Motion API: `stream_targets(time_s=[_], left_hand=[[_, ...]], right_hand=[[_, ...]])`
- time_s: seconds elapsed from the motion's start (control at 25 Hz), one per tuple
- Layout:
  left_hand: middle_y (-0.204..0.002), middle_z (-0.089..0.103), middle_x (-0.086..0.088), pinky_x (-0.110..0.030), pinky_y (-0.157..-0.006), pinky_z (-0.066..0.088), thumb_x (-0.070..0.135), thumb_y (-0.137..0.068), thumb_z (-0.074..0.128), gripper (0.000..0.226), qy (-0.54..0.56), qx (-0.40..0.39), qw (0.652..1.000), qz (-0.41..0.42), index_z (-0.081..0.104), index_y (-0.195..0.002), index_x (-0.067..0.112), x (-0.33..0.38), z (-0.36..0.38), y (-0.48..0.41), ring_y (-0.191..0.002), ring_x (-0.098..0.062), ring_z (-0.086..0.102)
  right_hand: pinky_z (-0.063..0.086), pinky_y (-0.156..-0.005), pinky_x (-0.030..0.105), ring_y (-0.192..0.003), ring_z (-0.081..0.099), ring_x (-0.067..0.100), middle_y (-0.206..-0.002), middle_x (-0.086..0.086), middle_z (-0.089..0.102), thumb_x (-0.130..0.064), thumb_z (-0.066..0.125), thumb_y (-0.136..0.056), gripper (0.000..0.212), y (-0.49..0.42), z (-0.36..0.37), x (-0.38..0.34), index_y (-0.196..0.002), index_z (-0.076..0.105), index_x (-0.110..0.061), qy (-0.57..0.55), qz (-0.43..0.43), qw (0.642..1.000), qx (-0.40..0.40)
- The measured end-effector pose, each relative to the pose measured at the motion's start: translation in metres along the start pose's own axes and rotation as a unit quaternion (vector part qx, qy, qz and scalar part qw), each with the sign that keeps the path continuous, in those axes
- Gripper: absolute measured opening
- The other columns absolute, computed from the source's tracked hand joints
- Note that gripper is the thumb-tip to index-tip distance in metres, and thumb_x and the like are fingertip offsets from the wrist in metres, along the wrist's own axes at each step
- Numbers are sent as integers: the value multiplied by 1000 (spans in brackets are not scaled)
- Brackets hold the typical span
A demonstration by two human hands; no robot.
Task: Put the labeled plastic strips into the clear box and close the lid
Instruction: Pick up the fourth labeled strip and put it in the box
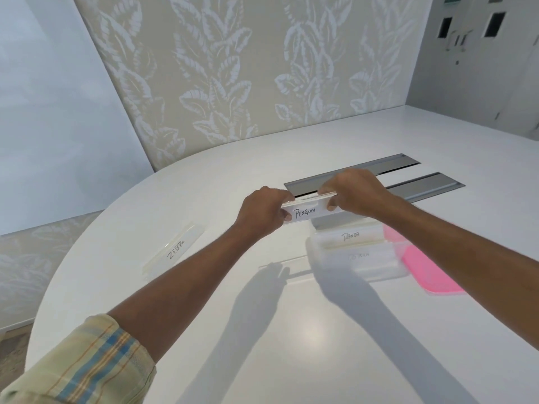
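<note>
A plastic strip labelled PENGUIN [306, 211] is held in the air above the table by both hands. My left hand [264, 211] pinches its left end and my right hand [354, 191] pinches its right end. Just below and to the right lies the clear box [376, 269], holding a strip labelled PANDA [350, 236] and another with a faint label [360, 256]. A pink lid [423, 269] lies at the box's right side. A strip labelled ZEBRA [175, 250] lies flat on the table to the left.
The white rounded table [262, 330] has two metal cable-slot covers [379, 167] behind my hands. A leaf-patterned wall panel [233, 68] stands at the far edge. A thin clear strip [285, 263] lies left of the box.
</note>
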State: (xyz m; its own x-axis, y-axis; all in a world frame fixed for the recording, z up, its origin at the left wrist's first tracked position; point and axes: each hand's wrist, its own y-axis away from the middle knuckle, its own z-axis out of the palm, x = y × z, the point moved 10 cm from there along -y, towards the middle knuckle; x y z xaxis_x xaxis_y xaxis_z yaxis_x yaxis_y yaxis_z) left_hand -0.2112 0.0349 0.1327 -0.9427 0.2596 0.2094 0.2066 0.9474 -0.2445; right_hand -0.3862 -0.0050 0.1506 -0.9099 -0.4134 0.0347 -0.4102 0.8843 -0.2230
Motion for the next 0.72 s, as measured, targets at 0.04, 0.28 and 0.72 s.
stream_targets(time_s=[0.04, 0.28, 0.72], left_hand=[[-118, 76, 2, -34, -81, 54, 17, -89, 73, 45, 2, -6, 1000, 2, 69, -130, 34, 11, 4, -3, -108, -25, 68], [-126, 74, 4, -35, -86, 51, 20, -90, 75, 45, 25, -26, 999, 29, 68, -132, 33, 68, 29, -18, -118, -23, 64], [-132, 70, 3, -38, -92, 55, 28, -88, 79, 47, -20, -80, 996, 46, 65, -133, 33, 113, 93, -36, -123, -24, 64]], right_hand=[[54, -80, 35, -103, 71, 25, -103, -4, 79, -31, 85, -79, 37, 6, -1, 11, -114, 78, -39, -4, 9, 1000, 2], [43, -72, 30, -103, 71, 25, -105, -3, 79, -33, 88, -76, 45, 37, -1, 71, -118, 76, -40, -3, 46, 999, 3], [45, -70, 31, -100, 70, 21, -105, -7, 77, -32, 88, -74, 37, 65, 47, 118, -109, 76, -35, -18, 51, 996, -68]])
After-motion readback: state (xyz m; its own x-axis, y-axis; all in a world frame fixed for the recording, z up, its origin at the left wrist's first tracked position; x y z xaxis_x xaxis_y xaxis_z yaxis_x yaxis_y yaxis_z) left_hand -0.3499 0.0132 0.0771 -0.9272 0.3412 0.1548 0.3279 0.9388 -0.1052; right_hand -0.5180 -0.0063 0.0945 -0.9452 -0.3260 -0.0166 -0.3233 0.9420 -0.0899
